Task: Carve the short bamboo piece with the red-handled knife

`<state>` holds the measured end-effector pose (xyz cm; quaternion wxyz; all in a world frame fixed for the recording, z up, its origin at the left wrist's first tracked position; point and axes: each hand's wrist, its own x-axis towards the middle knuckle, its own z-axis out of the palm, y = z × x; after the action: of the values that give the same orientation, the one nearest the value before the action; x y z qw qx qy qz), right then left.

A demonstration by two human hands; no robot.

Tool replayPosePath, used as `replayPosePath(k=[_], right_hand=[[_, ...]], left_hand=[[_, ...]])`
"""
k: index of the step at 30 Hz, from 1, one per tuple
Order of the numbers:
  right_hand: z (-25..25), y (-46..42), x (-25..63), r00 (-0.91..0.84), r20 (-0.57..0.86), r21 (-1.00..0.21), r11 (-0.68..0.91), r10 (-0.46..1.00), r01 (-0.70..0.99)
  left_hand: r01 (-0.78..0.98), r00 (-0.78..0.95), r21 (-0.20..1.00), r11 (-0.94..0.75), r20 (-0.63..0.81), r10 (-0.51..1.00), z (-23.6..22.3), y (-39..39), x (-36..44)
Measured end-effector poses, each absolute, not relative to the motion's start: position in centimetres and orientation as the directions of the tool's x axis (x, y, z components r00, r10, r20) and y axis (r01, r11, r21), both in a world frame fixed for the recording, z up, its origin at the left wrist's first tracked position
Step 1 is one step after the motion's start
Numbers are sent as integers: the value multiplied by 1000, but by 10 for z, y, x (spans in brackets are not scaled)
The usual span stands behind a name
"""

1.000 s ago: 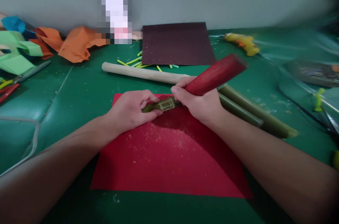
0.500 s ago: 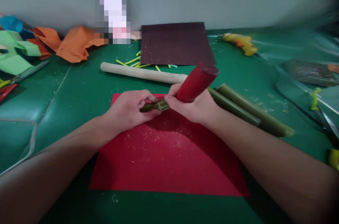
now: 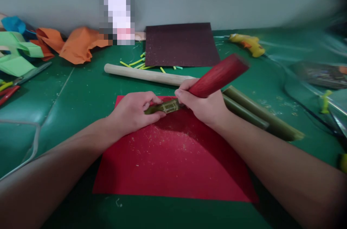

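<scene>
Gripping a red handle [image 3: 219, 76] in our right hand [image 3: 207, 106], we pinched the scored green piece [image 3: 170, 106] with our left hand [image 3: 131, 112], near the far edge of the red sheet [image 3: 173, 171]; the pale stick [image 3: 146, 74] lay just beyond on the green table [image 3: 84, 88].

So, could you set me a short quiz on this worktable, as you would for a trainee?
1. True or false: the left hand grips a green piece over the red sheet.
2. What does the right hand hold?
A) Scissors
B) A thick red handle
C) Orange paper
3. Fill in: in the picture, the yellow glue gun lies to the ____ of the dark brown sheet.

Key: 1 true; 2 B; 3 right.
</scene>
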<state>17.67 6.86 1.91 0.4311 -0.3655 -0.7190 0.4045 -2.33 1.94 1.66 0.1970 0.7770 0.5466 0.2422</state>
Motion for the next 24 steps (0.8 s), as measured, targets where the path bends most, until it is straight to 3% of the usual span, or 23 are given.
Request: replayPosePath(k=[14,24], right_hand=[[22,64,177,-487,255,-853,431,836,294],[15,70,174,-265,314,-927,355,912,121]], left_hand=[[746,281,581,-327,172,944,15,20,-24],[742,272,594,-311,157,949,17,18,-21]])
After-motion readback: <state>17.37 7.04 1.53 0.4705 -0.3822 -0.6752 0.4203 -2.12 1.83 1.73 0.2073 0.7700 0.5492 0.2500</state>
